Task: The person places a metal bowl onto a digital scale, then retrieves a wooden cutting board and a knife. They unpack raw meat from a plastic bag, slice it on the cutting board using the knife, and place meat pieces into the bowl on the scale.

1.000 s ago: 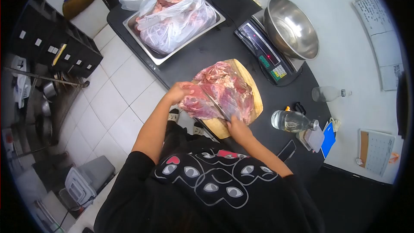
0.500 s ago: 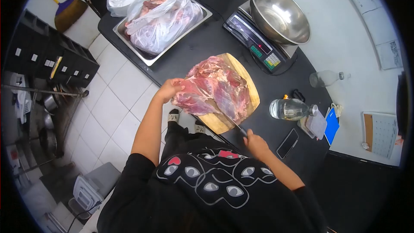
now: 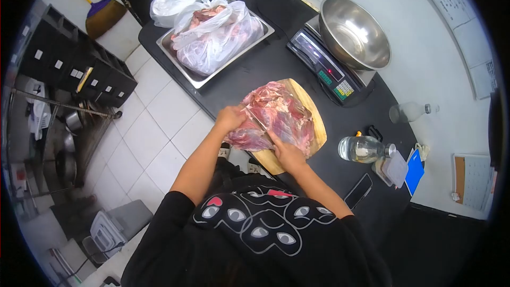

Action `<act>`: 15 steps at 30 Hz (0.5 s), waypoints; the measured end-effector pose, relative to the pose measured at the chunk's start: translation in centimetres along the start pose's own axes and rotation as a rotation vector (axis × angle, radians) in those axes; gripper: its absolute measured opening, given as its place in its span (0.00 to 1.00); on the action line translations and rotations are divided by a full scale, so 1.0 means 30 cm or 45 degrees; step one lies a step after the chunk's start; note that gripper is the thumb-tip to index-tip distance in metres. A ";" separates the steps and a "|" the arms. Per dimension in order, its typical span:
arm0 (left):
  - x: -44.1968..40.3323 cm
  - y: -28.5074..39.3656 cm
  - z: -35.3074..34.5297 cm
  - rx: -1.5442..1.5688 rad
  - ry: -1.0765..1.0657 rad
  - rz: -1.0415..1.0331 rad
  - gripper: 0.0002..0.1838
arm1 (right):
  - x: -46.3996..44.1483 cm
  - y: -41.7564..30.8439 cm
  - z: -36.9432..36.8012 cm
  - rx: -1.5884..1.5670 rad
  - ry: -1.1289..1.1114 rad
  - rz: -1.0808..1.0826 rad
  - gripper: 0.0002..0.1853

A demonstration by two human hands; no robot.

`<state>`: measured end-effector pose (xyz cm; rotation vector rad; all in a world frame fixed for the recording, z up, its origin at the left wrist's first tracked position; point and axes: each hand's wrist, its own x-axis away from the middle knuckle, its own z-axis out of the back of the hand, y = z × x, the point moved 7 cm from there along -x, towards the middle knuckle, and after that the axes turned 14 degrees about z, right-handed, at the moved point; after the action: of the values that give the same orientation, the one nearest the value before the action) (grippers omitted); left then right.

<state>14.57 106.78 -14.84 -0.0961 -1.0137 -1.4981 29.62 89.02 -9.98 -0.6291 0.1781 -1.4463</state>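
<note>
A large slab of raw red meat (image 3: 281, 109) is spread over a wooden cutting board (image 3: 317, 122), covering most of it. My left hand (image 3: 230, 119) is closed on the meat's left edge. My right hand (image 3: 288, 154) grips a knife (image 3: 257, 119) over the lower middle of the meat. The blade points up and to the left, toward my left hand, and lies along the meat's surface. My right fingers hide the knife's handle.
Bagged meat (image 3: 218, 42) fills a steel tray (image 3: 199, 81) at the table's upper left. A steel bowl (image 3: 355, 32) rests on a digital scale (image 3: 324, 69). To the right are a glass bottle (image 3: 364, 149), a phone (image 3: 358, 190) and a blue pad (image 3: 414, 172).
My right hand has moved up and left with the knife, from beside the board onto the meat. My left hand still grips the meat's left edge. The view has shifted slightly.
</note>
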 end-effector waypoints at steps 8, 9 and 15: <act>-0.064 -0.038 -0.062 0.155 -0.138 -0.068 0.15 | -0.077 -0.012 -0.023 -0.060 -0.063 0.075 0.30; -0.066 -0.033 -0.066 0.159 -0.162 -0.080 0.15 | -0.113 -0.008 -0.040 -0.094 0.012 0.118 0.30; -0.087 -0.065 -0.041 0.467 -0.339 -0.087 0.12 | -0.057 0.016 -0.064 -0.075 0.078 0.107 0.29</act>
<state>14.15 107.73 -18.16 0.0013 -1.5048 -1.3599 28.86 90.10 -12.26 -0.6186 0.2933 -1.3839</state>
